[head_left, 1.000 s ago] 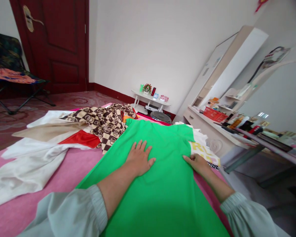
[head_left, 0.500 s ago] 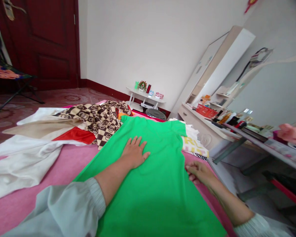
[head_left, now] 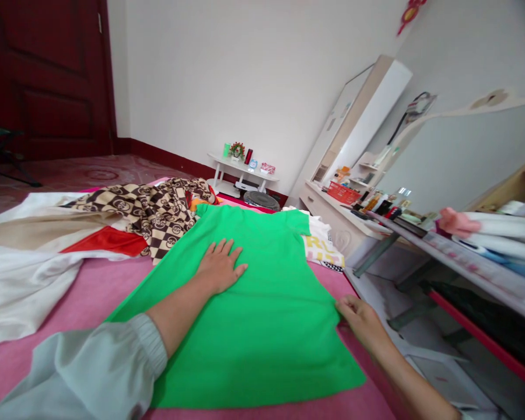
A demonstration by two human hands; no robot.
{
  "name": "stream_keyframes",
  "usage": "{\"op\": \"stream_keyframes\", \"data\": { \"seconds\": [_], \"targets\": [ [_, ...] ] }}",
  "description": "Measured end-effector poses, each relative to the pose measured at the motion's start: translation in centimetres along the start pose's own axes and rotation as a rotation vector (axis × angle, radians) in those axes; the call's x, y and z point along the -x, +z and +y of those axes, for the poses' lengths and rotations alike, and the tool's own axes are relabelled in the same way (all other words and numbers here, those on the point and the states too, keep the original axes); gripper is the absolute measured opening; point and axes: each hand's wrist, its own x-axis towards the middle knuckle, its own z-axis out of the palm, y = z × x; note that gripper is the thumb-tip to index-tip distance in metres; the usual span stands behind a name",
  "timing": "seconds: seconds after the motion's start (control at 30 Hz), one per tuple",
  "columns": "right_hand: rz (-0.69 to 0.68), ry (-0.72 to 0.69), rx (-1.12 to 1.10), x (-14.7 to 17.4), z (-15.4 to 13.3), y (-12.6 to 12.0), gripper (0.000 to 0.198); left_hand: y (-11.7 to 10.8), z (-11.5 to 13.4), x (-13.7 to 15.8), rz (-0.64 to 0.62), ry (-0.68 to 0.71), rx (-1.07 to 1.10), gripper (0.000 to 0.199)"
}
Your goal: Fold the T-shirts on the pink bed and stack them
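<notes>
A green short-sleeved dress or long T-shirt [head_left: 254, 326] lies spread over a pink bed cover [head_left: 91, 297], its hem toward me. My left hand [head_left: 220, 268] rests flat on its upper middle, fingers spread. At the right edge, my right hand [head_left: 359, 319] pinches the cloth and pulls that side outward into a point. Just left of the green garment lies a brown-and-cream checked garment [head_left: 157, 204]. A white printed T-shirt [head_left: 324, 248] shows partly from under its right sleeve.
White and beige clothes [head_left: 35, 280] with a red piece [head_left: 105, 236] are heaped at the left. Beyond the bed stands a small white shelf [head_left: 240, 169]. A dressing table [head_left: 350, 213] and a grey-edged table [head_left: 446, 259] line the right side.
My right hand has drawn the garment's right edge outward, stretching that side. My left hand stays flat on the cloth. The view has turned right, and the hem has come into sight.
</notes>
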Motion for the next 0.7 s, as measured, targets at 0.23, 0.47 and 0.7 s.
{"op": "stream_keyframes", "data": {
  "seconds": [0.23, 0.47, 0.7],
  "targets": [
    [-0.296, 0.126, -0.371, 4.0, -0.9, 0.4, 0.052, 0.2, -0.1, -0.1, 0.008, 0.000, 0.005, 0.065],
    [-0.421, 0.133, -0.261, 4.9, 1.8, -0.8, 0.038, 0.6, -0.2, 0.0, 0.029, 0.013, -0.003, 0.067],
    [-0.172, -0.146, 0.793, -2.3, -6.3, -1.7, 0.018, 0.3, 0.0, 0.1, 0.020, -0.013, -0.005, 0.068]
  ]
}}
